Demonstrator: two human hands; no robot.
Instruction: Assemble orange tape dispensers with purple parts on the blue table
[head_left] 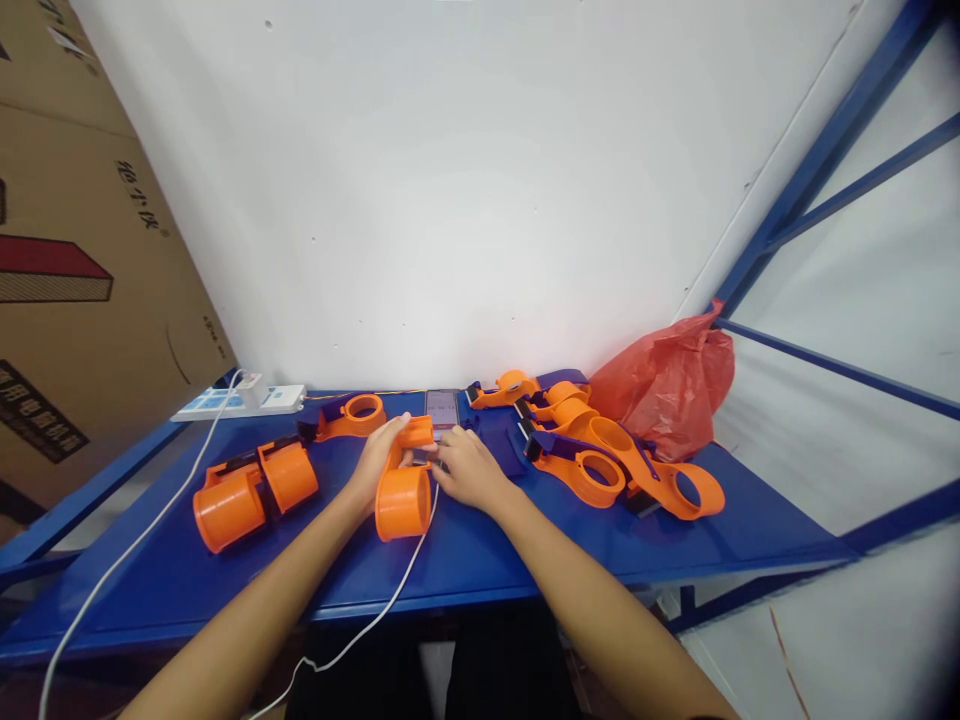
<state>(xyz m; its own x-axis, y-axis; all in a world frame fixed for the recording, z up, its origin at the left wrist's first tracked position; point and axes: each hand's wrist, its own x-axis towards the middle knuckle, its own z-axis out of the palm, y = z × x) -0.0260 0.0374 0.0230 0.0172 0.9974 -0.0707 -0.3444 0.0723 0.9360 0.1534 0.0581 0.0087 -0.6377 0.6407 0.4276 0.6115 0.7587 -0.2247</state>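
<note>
White wall (465,180) — blue shelving (825,150)

There were three orange cups (403,503), one phone (442,408) beyond the right hand (469,470), one red bag (667,385), one power strip (240,400)

Both hands meet at mid-shelf: the left hand (377,462) grips an orange cup assembly (403,490), and the right hand (466,468) touches its upper end. The blue shelf (480,560) also carries a phone (442,409), a power strip (241,401), a pile of orange ring parts (609,450) and a red bag (664,385). A second orange cup pair (251,492) lies to the left, well apart.
</note>
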